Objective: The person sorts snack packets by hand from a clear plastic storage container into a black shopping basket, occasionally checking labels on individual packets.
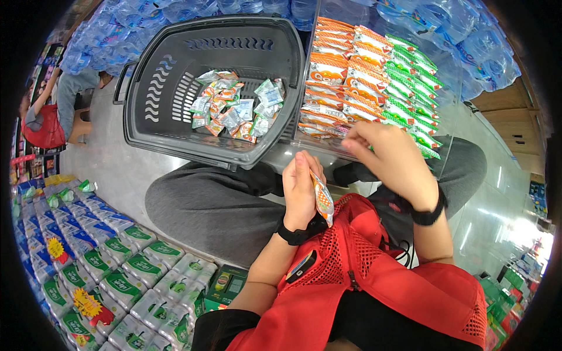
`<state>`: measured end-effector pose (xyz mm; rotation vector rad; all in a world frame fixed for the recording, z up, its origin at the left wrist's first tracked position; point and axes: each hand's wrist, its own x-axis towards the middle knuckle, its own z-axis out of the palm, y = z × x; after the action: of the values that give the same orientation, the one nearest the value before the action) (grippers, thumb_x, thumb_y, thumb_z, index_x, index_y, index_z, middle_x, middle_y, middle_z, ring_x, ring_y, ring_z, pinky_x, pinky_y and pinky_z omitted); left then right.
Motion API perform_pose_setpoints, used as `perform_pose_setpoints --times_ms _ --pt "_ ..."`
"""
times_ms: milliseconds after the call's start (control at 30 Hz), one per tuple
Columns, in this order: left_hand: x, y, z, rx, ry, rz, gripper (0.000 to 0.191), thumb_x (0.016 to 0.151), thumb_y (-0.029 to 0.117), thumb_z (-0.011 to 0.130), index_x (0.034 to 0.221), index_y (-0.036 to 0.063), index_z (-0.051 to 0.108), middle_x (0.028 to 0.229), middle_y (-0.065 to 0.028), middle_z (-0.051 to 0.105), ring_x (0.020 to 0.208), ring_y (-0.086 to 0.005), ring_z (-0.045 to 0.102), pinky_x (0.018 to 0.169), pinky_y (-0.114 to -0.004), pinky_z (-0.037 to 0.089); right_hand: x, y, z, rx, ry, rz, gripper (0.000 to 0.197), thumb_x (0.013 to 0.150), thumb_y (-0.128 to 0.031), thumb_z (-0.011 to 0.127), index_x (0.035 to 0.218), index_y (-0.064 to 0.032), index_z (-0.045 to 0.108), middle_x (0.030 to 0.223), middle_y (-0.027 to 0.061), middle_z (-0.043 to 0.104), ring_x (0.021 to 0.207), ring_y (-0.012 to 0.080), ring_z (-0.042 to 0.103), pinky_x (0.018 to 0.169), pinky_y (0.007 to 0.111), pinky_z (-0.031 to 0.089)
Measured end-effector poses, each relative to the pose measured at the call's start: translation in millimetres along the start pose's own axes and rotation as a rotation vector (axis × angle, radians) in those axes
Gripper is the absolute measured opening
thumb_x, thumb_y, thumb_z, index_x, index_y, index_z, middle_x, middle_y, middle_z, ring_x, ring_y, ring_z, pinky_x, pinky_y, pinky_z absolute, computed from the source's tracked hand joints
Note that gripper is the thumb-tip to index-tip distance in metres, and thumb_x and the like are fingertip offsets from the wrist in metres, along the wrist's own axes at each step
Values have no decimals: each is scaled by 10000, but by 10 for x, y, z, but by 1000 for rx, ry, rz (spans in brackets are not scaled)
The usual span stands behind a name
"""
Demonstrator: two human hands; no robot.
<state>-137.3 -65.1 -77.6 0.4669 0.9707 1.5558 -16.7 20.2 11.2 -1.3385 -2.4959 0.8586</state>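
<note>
My left hand (302,184) is closed around an orange-and-white snack packet (323,199), just above the red mesh vest. My right hand (388,153), fingers curled, hovers over the near edge of the clear plastic bin; whether it holds anything cannot be told. In that bin, orange-and-white packets (327,72) stand in two rows, beside green-and-white packets (406,87) on the right. Left of the bin, a dark grey plastic basket (151,136) holds loose small packets (219,103), silver, orange and green.
Shrink-wrapped water bottles (109,41) are stacked behind the basket and bin. Packs of cans (123,283) fill the lower left. Another person in a red vest (44,127) sits at the far left by a stool (81,127). My bent knees lie below the basket and bin.
</note>
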Motion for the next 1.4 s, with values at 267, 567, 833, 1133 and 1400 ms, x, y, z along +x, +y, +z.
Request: perform_pose_setpoints --times_ms 267,567,833,1133,1400 --pt "-5 -14 97 100 69 133 390 912 307 388 606 70 340 533 22 347 482 -46 302 439 -209 246 -398 -160 237 138 -11 -112 250 743 -279 602 765 -68 471 690 60 547 588 233 555 495 322 424" --pt "12 60 364 183 -147 -27 219 827 92 544 1010 -5 475 898 -34 551 816 -75 515 719 -223 429 -463 113 48 637 182 109 144 827 -153 516 781 -17 501 600 77 507 490 143 484 460 261 368" --pt "-24 102 325 162 -439 -266 279 800 146 603 998 -37 531 923 -68 605 826 -96 569 718 -237 461 -530 249 -93 746 284 191 166 838 -144 528 774 7 504 583 15 467 521 57 391 470 209 328" --pt "-60 -8 284 252 -338 -98 266 840 201 544 957 -34 583 882 -58 620 785 -88 560 675 -230 449 -608 358 27 867 189 117 322 753 -202 640 951 -11 474 747 32 526 623 101 481 567 228 410" --pt "-1 -93 256 266 -325 55 331 871 280 465 891 -36 561 710 -74 591 640 -109 546 578 -233 424 -590 448 33 777 223 87 263 750 -164 633 912 20 537 740 84 537 676 129 528 613 247 423"
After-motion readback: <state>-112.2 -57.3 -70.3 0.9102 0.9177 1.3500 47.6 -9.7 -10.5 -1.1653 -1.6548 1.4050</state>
